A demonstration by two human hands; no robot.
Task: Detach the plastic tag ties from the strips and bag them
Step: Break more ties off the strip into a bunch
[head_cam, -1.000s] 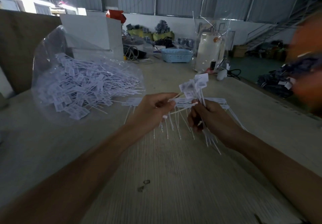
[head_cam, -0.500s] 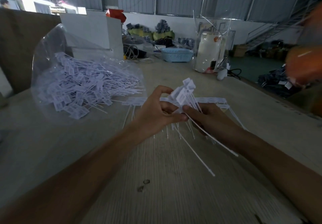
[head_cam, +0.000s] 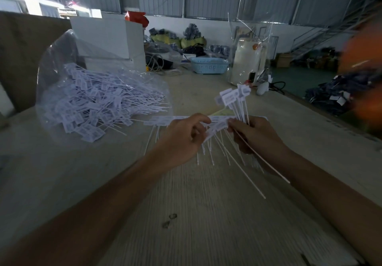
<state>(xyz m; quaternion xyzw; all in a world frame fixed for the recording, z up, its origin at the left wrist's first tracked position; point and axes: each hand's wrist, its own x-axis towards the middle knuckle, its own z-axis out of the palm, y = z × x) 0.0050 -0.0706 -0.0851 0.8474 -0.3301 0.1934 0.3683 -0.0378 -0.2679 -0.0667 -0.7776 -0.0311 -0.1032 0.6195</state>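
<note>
While a strip of tag ties (head_cam: 217, 126) is held above the wooden table (head_cam: 206, 214) near the middle of the scene, its left part is pinched between the curled fingers and thumb of the left hand (head_cam: 182, 139), and its thin tails are seen hanging down and fanning out toward the near side. A bundle of detached tag ties (head_cam: 235, 100) is gripped in the right hand (head_cam: 254, 135), whose fingers are curled round the stems; the flat white heads of that bundle stand up on the far side of the hand, and two long tails slant down to the right across the wrist. The two hands are held close together, just beside each other, with the strip reaching between them. To the left, a clear plastic bag (head_cam: 62, 58) lies on the table, well apart from the hands, and a large heap of loose ties (head_cam: 99, 104) is seen inside it, heads mostly to the left and tails pointing right toward the bag's mouth. At the far end of the table a light blue basket (head_cam: 208, 65) is set, with a white container wrapped in clear film (head_cam: 248, 63) just to its right. A white box (head_cam: 107, 38) stands behind the bag.
</note>
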